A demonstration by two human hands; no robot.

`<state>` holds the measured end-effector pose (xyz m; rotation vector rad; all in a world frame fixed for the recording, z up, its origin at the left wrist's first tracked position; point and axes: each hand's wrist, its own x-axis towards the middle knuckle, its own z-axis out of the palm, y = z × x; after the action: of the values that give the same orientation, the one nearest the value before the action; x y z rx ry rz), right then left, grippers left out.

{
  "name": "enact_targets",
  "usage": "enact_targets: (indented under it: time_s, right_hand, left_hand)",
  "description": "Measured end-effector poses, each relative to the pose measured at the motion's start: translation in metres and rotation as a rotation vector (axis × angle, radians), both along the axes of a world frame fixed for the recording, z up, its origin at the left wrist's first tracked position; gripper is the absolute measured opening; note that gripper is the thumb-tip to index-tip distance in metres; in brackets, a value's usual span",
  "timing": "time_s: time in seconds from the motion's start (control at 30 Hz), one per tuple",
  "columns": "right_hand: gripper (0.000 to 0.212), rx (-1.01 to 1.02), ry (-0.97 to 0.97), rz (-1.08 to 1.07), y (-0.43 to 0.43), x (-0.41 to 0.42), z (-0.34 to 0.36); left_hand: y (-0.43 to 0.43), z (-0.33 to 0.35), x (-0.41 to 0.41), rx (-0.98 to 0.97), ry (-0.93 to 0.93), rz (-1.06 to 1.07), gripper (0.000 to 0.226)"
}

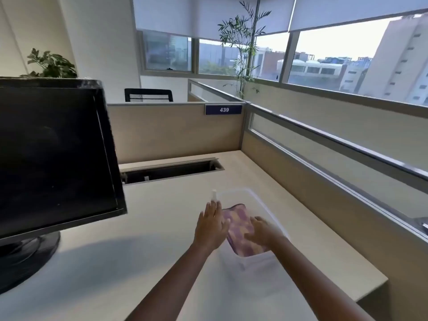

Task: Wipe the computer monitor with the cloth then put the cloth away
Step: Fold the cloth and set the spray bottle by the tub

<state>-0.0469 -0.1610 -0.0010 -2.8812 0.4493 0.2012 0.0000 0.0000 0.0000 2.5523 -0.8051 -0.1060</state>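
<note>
Your translucent rectangular plastic tub (pixel 268 208) sits on the pale laminate desk (pixel 139 251), with the pink-and-purple checked folded cloth (pixel 236 225) inside it. Your left hand (pixel 212 228) is at the tub's left rim; your right hand (pixel 261 231) rests on the cloth. A small white bottle (pixel 214 195) stands just behind the tub's left corner. The black flat-screen monitor (pixel 53 154) stands well left of the tub, and the open cable trough (pixel 171 170) lies behind the tub.

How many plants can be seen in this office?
2. A leafy plant rises behind the monitor at far left; a tall thin plant stands before the windows, beyond the partition. More may hide behind the partitions.
</note>
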Motion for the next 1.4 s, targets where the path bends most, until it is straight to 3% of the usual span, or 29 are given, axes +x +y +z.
enact_targets:
  time_s: [0.17, 0.3, 0.43, 0.57, 0.77, 0.97, 1.07, 1.13, 1.2, 1.3, 1.4]
  right_hand:
    - [0.092, 0.057, 0.411, 0.064, -0.003, 0.017, -0.015]
    - [0.099, -0.048, 0.508, 0.043, 0.003, 0.023, -0.033]
    - [0.091, -0.118, 0.511, 0.07, 0.006, 0.026, -0.039]
    - [0.053, -0.192, 0.326, 0.153, -0.002, 0.02, -0.036]
    - [0.025, 0.063, 0.068, 0.014, -0.012, 0.01, -0.008]
    - [0.015, 0.161, -0.216, -0.05, -0.005, -0.007, 0.059]
    - [0.012, 0.152, -0.39, -0.004, 0.015, -0.02, 0.087]
    - [0.024, 0.12, -0.497, 0.049, 0.034, -0.029, 0.099]
    - [0.038, 0.073, -0.562, 0.108, 0.053, -0.035, 0.102]
    - [0.05, 0.026, -0.58, 0.235, 0.077, -0.039, 0.093]
    - [0.056, 0.147, -0.465, 0.381, 0.092, -0.035, 0.074]
  left_hand:
    - [-0.008, -0.01, 0.005, 0.124, 0.075, 0.033, 0.059]
    - [-0.01, -0.015, 0.006, 0.149, 0.041, 0.031, 0.057]
    - [-0.01, -0.016, 0.005, 0.155, 0.04, 0.043, 0.058]
    - [-0.01, -0.014, 0.004, 0.148, 0.045, 0.047, 0.059]
    - [-0.011, -0.008, 0.005, 0.133, 0.033, 0.03, 0.061]
    - [-0.024, 0.03, 0.003, -0.383, 0.232, 0.176, 0.037]
    - [-0.028, 0.059, 0.006, -0.674, 0.543, 0.249, 0.054]
    - [-0.025, 0.076, 0.012, -0.876, 0.733, 0.253, 0.064]
    - [-0.015, 0.09, 0.021, -1.041, 0.811, 0.251, 0.066]
    - [0.009, 0.104, 0.035, -1.252, 0.843, 0.32, 0.049]
    - [0.037, 0.102, 0.046, -1.292, 0.65, 0.373, 0.014]
